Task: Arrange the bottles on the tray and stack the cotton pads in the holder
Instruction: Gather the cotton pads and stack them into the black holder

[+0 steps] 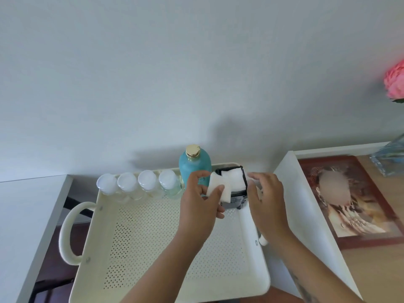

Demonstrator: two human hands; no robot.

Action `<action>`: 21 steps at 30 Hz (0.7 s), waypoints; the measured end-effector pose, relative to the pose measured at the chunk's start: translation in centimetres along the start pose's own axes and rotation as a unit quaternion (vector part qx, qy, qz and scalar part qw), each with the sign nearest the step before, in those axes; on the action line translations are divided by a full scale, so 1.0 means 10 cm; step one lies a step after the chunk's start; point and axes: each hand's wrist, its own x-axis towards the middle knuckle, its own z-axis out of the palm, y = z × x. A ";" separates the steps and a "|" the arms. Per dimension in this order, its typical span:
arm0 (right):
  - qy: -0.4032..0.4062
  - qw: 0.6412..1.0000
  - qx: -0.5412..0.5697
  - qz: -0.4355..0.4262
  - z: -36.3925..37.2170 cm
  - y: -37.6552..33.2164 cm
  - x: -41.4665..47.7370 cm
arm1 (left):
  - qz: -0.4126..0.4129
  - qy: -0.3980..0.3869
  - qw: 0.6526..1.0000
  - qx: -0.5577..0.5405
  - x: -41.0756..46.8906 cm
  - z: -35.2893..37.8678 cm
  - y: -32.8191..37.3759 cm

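A cream perforated tray [153, 237] with looped handles holds a row of several small clear bottles with white caps [137, 184] along its far edge. A teal bottle with a gold cap [193, 165] stands beside them. A black cotton pad holder [237, 199] sits in the tray's far right corner with white pads [235, 179] inside. My left hand [201, 206] pinches a small stack of white cotton pads [219, 191] just left of the holder. My right hand [266, 200] rests against the holder's right side, fingers loosely curved.
A white shelf wall [306, 204] stands right of the tray, with a framed picture [349, 202], a glass vase [391, 156] and a pink flower [395, 82] beyond it. A white surface [26, 204] lies to the left. The pale wall is close behind.
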 end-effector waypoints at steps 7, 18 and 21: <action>0.000 0.998 -0.064 0.008 0.02 0.20 -0.25 | 0.053 0.025 0.996 0.064 0.05 0.30 0.06; 0.007 0.995 -0.098 -0.034 0.05 0.22 -0.28 | 0.101 -0.027 0.974 0.203 0.16 0.39 -0.04; 0.010 0.995 -0.090 -0.038 0.05 0.22 -0.28 | 0.146 -0.022 0.945 0.293 0.16 0.40 -0.06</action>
